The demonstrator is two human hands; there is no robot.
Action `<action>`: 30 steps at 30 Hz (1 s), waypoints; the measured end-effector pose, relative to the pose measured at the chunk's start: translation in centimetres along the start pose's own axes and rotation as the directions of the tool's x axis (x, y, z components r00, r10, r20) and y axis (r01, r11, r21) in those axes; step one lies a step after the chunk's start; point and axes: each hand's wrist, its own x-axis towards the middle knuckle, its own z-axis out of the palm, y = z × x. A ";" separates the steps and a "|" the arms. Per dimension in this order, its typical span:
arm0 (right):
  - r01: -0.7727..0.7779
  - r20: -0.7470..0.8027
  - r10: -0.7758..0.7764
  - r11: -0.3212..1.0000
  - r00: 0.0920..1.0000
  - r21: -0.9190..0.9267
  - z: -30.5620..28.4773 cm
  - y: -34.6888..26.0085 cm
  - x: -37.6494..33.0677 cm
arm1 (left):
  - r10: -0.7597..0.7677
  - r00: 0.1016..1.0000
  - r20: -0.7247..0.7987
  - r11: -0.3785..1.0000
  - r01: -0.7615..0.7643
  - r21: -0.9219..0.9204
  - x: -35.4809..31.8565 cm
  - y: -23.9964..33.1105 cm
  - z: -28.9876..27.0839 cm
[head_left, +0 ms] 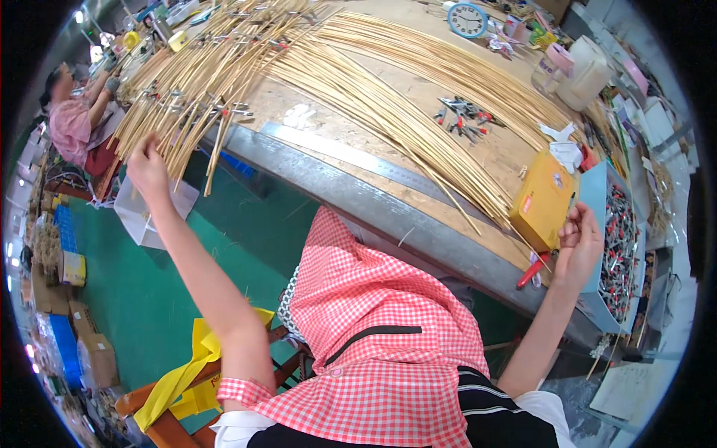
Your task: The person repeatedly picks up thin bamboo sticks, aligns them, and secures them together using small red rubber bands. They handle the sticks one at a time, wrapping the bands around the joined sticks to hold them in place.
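Observation:
Out at the left, my left hand [149,170] is closed in a pinch by the near ends of thin tan sticks [175,123]. What lies between its fingertips is too small to tell. At the right, my right hand [581,246] has its fingers curled together beside a yellow box [544,200]. A tiny dark thing shows at its fingertips, and I cannot make out its kind. Just right of that hand stands a light-blue box [594,196] full of small metal clips [618,250] with red and black grips. Several clips are fastened across the sticks on the left.
A long bundle of sticks [403,138] crosses the table, with a steel ruler [373,166] and loose clips [464,119] near it. A red-handled tool [530,273] lies by the metal table edge [321,175]. A white bin [153,216] stands below; a co-worker [71,123] sits far left.

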 end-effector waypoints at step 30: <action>0.773 0.780 -0.003 -0.129 0.626 -0.621 7.0 10.0 19.6 | 0.300 0.904 0.306 0.702 0.008 -0.712 -12.5 19.7 -8.3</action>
